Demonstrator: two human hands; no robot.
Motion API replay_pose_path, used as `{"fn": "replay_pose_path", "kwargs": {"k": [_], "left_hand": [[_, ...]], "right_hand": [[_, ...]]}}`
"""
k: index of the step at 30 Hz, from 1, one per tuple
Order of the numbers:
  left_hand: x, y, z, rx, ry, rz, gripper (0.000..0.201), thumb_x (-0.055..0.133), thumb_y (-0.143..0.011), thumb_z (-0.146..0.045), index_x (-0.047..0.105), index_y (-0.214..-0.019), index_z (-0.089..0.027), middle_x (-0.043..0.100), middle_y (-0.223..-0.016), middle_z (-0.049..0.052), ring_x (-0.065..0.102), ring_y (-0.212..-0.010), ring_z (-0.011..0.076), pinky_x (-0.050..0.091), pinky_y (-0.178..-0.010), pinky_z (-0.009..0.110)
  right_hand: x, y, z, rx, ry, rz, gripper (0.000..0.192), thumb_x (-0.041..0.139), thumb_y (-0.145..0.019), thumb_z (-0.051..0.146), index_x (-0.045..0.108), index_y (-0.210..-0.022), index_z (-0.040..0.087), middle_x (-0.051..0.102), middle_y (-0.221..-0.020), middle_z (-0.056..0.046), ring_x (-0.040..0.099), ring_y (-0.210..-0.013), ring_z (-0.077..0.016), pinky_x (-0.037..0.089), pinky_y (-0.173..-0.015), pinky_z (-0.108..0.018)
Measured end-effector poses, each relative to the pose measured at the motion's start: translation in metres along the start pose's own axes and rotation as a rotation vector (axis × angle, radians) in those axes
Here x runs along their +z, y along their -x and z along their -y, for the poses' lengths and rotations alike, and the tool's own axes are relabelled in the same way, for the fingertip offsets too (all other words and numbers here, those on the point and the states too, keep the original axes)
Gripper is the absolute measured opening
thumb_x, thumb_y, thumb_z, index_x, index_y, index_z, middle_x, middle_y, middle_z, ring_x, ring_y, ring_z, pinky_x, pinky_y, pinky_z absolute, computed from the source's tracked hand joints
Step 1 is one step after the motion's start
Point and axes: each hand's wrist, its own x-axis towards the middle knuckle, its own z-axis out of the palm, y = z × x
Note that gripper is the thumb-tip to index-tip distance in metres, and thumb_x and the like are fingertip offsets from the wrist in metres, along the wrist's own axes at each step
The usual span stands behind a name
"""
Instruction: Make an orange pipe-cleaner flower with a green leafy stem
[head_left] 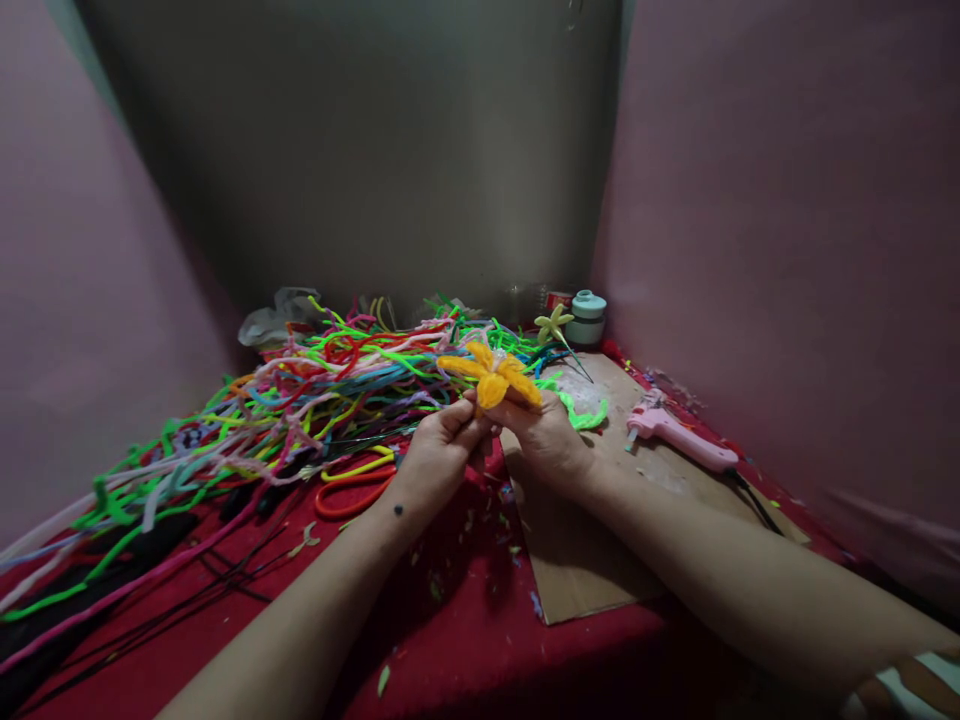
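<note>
Left hand (439,450) and right hand (544,435) both pinch the yellow pipe-cleaner flower (491,375) above the desk (450,620), near the pipe-cleaner pile (300,400). Advise firm stem grip, petals uncrushed.

Dim, warm light falls from above centre, brightest on the grey back wall (360,150) at upper middle. The corners darken, and the pink side walls (787,200) bow from wide-angle distortion. Forearms at the lower edge are soft, casting shadows on the red tablecloth (465,620).
</note>
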Motion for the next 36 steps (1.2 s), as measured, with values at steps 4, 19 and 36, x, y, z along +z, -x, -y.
{"fn": "replay_pose_path", "kwargs": {"k": [4, 19, 36], "left_hand": [[0.0, 0.0, -0.002, -0.009, 0.03, 0.017, 0.03, 0.06, -0.077, -0.033, 0.056, -0.054, -0.015, 0.053, -0.051, -0.002, 0.047, -0.045, 0.0078, 0.039, -0.048, 0.021], [-0.052, -0.011, -0.032, -0.137, 0.461, -0.155, 0.023, 0.067, -0.069, -0.033, 0.063, -0.06, -0.012, 0.057, -0.056, 0.001, 0.052, -0.049, 0.0086, 0.043, -0.05, 0.02], [-0.041, -0.006, -0.033, -0.634, 0.738, 0.052, 0.038, 0.046, -0.085, -0.021, 0.045, -0.048, -0.014, 0.04, -0.039, -0.003, 0.039, -0.028, 0.0066, 0.033, -0.03, 0.017]], "right_hand": [[0.006, 0.002, 0.009, -0.004, 0.01, 0.012, 0.024, 0.063, -0.077, 0.042, 0.068, -0.08, 0.019, 0.055, -0.051, 0.003, 0.052, -0.044, -0.011, 0.043, -0.044, -0.025], [0.003, 0.006, 0.006, -0.429, 0.353, 0.068, 0.011, 0.057, -0.082, 0.025, 0.06, -0.093, 0.023, 0.059, -0.093, -0.004, 0.056, -0.082, -0.0156, 0.051, -0.078, -0.032], [0.002, 0.013, 0.011, -0.466, 0.565, 0.258, 0.009, 0.056, -0.085, 0.021, 0.065, -0.083, 0.022, 0.062, -0.102, -0.006, 0.054, -0.103, -0.0189, 0.047, -0.088, -0.034]]}}
